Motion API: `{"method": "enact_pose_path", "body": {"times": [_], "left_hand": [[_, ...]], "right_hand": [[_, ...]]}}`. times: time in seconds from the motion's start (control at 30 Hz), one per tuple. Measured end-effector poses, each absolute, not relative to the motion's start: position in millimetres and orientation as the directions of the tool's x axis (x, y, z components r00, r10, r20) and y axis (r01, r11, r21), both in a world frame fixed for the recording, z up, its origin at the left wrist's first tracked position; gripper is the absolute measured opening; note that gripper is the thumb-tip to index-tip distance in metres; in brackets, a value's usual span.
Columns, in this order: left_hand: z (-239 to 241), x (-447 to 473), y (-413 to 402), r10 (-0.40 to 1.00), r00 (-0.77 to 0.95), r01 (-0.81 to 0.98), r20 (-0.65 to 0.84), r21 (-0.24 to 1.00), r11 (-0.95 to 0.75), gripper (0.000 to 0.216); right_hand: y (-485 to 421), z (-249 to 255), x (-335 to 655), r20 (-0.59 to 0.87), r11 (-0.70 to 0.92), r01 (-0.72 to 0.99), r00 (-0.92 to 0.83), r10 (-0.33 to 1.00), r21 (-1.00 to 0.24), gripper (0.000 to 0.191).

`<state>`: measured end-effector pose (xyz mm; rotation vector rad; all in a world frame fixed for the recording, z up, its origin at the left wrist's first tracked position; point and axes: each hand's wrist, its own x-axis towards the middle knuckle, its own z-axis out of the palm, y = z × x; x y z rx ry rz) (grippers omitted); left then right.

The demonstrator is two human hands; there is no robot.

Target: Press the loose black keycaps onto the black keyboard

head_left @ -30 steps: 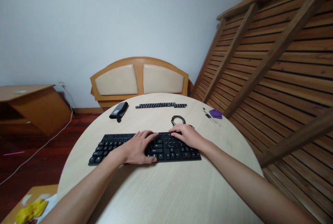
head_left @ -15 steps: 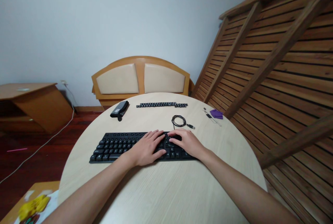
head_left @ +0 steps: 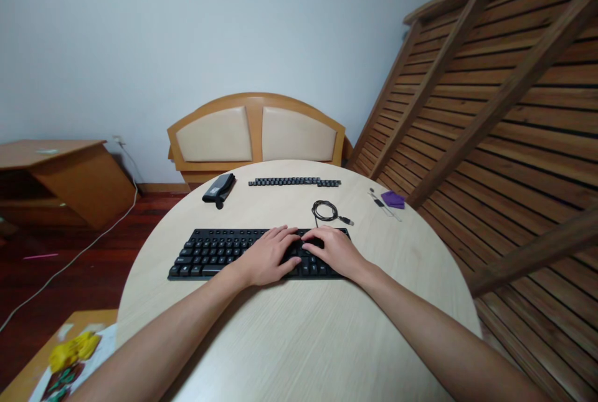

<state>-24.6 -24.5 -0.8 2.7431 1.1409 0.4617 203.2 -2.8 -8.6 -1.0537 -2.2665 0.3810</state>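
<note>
Keyboard point(head_left: 210, 252) lies flat mid-table, long edge toward you, on the round table point(head_left: 299, 339). Your left hand point(head_left: 268, 258) & right hand point(head_left: 334, 252) rest side by side on its right half, fingers stretched loose over the keys, gripping nothing. For work on those keys, light straight-down fingertip pressure seems best, w/ palms steadying the board so it doesn't slide. Coiled cable point(head_left: 326, 210) sits just behind the right hand; keycap row point(head_left: 294, 182), black pouch point(head_left: 218, 189) & purple cloth point(head_left: 393, 199) lie farther back.
</note>
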Motion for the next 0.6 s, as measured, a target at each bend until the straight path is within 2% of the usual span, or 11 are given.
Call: {"method": "enact_pose_path", "body": {"times": [0.27, 0.6], "left_hand": [[9.3, -15.9, -31.1, 0.740, 0.606, 0.666, 0.292, 0.324, -0.672, 0.031], [6.3, -12.7, -31.7, 0.769, 0.571, 0.690, 0.286, 0.341, -0.639, 0.029]], "right_hand": [[-2.2, -4.8, 204.2, 0.394, 0.646, 0.584, -0.512, 0.763, -0.492, 0.012], [-3.1, -3.2, 204.0, 0.388, 0.645, 0.571, -0.517, 0.763, -0.507, 0.012]]}}
